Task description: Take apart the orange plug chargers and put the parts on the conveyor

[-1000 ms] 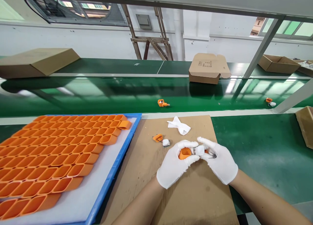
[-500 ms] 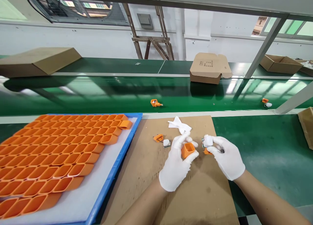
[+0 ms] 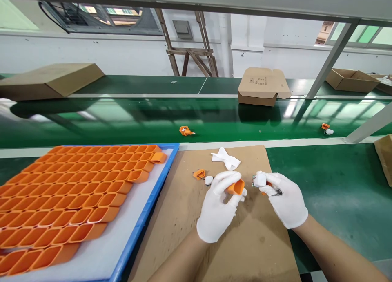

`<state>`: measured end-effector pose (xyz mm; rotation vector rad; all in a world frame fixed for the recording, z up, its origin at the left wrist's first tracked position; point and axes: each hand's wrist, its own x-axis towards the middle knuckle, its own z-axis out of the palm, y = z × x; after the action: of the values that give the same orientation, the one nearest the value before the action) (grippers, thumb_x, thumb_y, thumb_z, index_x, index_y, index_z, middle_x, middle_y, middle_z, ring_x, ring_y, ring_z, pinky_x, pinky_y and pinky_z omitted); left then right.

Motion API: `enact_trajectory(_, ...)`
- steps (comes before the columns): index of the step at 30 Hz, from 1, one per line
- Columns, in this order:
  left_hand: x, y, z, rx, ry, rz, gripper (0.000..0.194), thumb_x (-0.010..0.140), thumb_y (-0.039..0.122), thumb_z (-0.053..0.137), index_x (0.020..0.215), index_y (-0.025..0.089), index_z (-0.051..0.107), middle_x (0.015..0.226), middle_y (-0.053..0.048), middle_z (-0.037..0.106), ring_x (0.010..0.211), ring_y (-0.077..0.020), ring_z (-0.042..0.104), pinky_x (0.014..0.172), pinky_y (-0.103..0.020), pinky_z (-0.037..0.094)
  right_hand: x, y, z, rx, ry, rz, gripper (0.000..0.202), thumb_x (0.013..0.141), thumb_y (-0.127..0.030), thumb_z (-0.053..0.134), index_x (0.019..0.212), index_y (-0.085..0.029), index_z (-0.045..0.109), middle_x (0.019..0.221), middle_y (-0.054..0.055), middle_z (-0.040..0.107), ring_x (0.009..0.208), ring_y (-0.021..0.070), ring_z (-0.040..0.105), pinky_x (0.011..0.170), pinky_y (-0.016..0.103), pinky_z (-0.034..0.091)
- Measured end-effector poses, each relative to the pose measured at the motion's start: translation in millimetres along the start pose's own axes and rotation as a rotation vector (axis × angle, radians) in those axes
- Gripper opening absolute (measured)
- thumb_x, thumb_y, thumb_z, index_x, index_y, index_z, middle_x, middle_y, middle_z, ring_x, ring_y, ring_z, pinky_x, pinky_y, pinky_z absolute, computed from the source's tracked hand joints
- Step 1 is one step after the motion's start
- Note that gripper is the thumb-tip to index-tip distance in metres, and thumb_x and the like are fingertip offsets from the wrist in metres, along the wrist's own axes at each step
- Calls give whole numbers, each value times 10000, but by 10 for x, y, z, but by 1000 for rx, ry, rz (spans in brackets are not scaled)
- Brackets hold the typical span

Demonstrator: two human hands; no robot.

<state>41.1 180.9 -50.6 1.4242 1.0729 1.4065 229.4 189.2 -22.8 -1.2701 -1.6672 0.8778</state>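
My left hand (image 3: 219, 206), in a white glove, grips a hollow orange plastic housing (image 3: 236, 187) with its opening turned toward the right. Opposite it, my gloved right hand (image 3: 284, 198) pinches a small circuit board with a white block (image 3: 260, 179); a bit of orange and a dark wire show under the fingers. A gap separates the two parts, both held over the cardboard sheet (image 3: 245, 249). Just left of my left hand lie an orange plug piece (image 3: 199, 174) and a wired white block (image 3: 208, 180). A crumpled white cloth (image 3: 226, 158) lies beyond the hands.
On the left, a blue-rimmed tray (image 3: 143, 216) holds rows of orange housings (image 3: 76, 188). Along the green conveyor (image 3: 137, 126) are an orange plug part (image 3: 186, 130) and another small assembly (image 3: 326, 128). Cardboard boxes (image 3: 263, 88) stand behind; a metal post (image 3: 332, 61) rises at right.
My left hand has turned the orange housing so its opening faces more to the right. The parts on the conveyor have shifted left. My right hand has barely moved.
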Motion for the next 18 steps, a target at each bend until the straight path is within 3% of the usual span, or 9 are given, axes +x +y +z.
enact_trajectory(5,42,139,1,-57,-9,-106,369,797,176,691,1135,308,625,1266,-40,531,1072,-227,674,936,-427,596,-25,35,22,40,8,8,193,850,-154,483,877,-255,645,939,39,641,872,199,628,726,297,500)
enact_trajectory(11,54,134,38,-287,7,-77,263,780,138,715,940,265,548,1109,-1,622,1072,-251,699,965,-485,568,-34,17,10,-11,14,2,206,861,-151,481,876,-263,653,969,44,652,904,209,625,728,301,513)
enact_trajectory(18,54,140,27,-140,13,-67,289,742,116,719,948,262,578,1096,-11,649,998,-220,712,905,-421,592,-63,58,21,-49,46,-74,261,866,-110,498,942,-276,683,998,33,679,921,201,654,719,283,530)
